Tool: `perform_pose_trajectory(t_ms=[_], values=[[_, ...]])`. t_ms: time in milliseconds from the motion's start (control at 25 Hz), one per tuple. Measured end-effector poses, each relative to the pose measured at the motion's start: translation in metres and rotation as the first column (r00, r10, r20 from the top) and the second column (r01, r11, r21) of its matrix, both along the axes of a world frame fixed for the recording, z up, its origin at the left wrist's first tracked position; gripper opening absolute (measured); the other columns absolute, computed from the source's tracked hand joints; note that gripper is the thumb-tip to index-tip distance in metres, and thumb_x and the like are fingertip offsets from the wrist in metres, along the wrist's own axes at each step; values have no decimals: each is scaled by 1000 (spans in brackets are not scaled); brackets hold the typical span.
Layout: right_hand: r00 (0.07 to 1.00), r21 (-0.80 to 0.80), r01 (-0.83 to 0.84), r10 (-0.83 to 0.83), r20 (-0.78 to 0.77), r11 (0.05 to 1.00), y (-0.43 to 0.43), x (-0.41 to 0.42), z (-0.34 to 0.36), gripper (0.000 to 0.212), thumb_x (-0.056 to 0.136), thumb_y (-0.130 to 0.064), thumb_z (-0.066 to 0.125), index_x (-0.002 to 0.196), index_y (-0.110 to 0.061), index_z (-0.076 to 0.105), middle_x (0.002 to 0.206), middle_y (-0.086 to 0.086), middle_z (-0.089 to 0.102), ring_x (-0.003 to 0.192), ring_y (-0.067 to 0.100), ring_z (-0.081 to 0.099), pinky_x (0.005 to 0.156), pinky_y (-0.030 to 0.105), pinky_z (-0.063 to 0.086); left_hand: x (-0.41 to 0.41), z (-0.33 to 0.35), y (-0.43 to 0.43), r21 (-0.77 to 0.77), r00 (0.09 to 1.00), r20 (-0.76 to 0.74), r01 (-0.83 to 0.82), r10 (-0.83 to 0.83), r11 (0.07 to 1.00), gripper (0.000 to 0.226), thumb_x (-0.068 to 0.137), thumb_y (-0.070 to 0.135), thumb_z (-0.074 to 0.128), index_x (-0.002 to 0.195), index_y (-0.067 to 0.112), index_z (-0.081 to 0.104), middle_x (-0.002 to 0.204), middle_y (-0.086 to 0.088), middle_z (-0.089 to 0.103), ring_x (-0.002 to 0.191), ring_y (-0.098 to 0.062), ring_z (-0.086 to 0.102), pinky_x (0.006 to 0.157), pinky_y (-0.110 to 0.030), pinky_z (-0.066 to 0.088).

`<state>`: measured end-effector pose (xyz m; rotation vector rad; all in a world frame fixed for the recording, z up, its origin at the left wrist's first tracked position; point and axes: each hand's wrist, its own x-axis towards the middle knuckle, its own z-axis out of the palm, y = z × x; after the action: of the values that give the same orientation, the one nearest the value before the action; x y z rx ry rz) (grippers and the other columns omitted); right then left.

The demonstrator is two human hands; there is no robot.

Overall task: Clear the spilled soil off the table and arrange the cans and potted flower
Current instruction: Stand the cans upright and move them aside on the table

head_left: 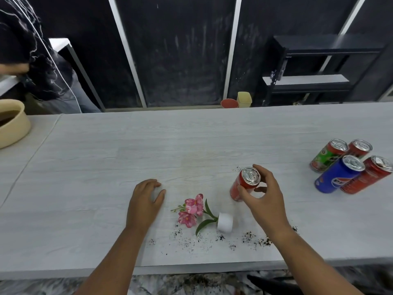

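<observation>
My right hand (pixel 264 196) is wrapped around an upright red can (pixel 242 185) near the table's front middle. My left hand (pixel 146 201) rests flat on the table (pixel 148 145), fingers apart, holding nothing. Between the hands a small white pot (pixel 225 222) lies on its side, its pink flower (pixel 191 209) and green leaves pointing left. Dark soil specks (pixel 212 240) are scattered along the front edge below the pot. At the right stand several cans in a cluster: a green-red can (pixel 325 155), a red can (pixel 359 149), a blue can (pixel 338 174) and another red can (pixel 365 175).
A beige round container (pixel 14 126) holding something dark sits at the table's far left edge. Another person in dark clothing (pixel 32 50) stands behind the left end. On the floor beyond the table are a red bowl (pixel 229 103) and a yellow bin (pixel 244 99). A dark shelf unit (pixel 314 67) stands at the back right.
</observation>
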<state>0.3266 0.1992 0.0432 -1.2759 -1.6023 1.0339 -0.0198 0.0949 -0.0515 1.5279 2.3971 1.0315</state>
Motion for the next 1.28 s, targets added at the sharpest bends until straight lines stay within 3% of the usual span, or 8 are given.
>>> perform_pose_trajectory(t_ms=[240, 440, 560, 720, 800, 920, 1080, 1280], values=[[999, -43, -41, 41, -3, 998, 8, -5, -10, 66, 84, -40, 88, 139, -54, 54, 138, -28, 60, 124, -3, 59, 94, 25, 51, 1, 1, 1, -7, 1000, 0, -12, 12, 1000, 22, 97, 33, 77, 116, 23, 74, 128, 13, 67, 126, -8, 56, 106, -25, 44], [998, -166, -45, 38, -41, 985, 13, -11, -28, 59, 81, -32, 92, 134, -35, 65, 129, -16, 70, 121, 5, 66, 102, 34, 56, -1, -2, 1, -5, 1000, -20, 1, -1, 1000, 22, 98, 34, 77, 117, 25, 72, 127, 15, 66, 126, -8, 56, 106, -25, 44], [995, -171, -14, -3, -95, 985, 11, -5, -29, 55, 79, -31, 93, 129, -36, 69, 123, -15, 75, 115, 2, 70, 94, 26, 58, 1, 2, 2, -7, 1000, -11, -14, 13, 1000, 20, 97, 31, 78, 115, 23, 74, 125, 12, 68, 125, -12, 58, 105, -30, 48], [988, -154, 44, -66, -138, 987, 10, 23, -22, 56, 77, -36, 93, 128, -40, 70, 122, -16, 76, 110, -2, 72, 87, 19, 58, 21, 29, 24, -25, 983, 154, -94, 97, 995, 18, 102, 30, 70, 118, 23, 74, 122, 8, 70, 124, -21, 61, 103, -41, 53], [983, -153, 85, -108, -150, 985, 13, 44, -18, 58, 76, -33, 94, 129, -39, 71, 121, -18, 77, 108, -3, 73, 81, 14, 59, 51, 49, 49, -7, 975, 222, 2, 0, 1000, 18, 105, 30, 64, 122, 28, 71, 126, 12, 67, 127, -15, 60, 105, -34, 49], [969, -147, 169, -192, -156, 975, 18, 81, -15, 57, 77, -26, 95, 128, -38, 71, 118, -20, 77, 105, -3, 73, 77, 8, 56, 108, 73, 85, -16, 955, 193, 233, -226, 972, 19, 107, 35, 60, 124, 35, 69, 128, 20, 62, 125, -3, 55, 102, -26, 45], [943, -146, 288, -307, -132, 947, 23, 134, -12, 54, 79, -28, 94, 125, -42, 71, 117, -19, 78, 105, -2, 74, 80, 17, 56, 175, 80, 116, -180, 885, 82, 466, -459, 866, 24, 107, 41, 56, 129, 34, 65, 138, 19, 58, 131, -6, 49, 98, -32, 49], [873, -135, 463, -477, -100, 876, 29, 204, -13, 53, 78, -30, 93, 122, -49, 69, 114, -26, 76, 101, -8, 71, 82, 25, 56, 230, 62, 135, -495, 832, -65, 453, -551, 742, 44, 107, 40, 55, 148, 24, 53, 152, 4, 47, 140, -20, 43, 99, -38, 51]])
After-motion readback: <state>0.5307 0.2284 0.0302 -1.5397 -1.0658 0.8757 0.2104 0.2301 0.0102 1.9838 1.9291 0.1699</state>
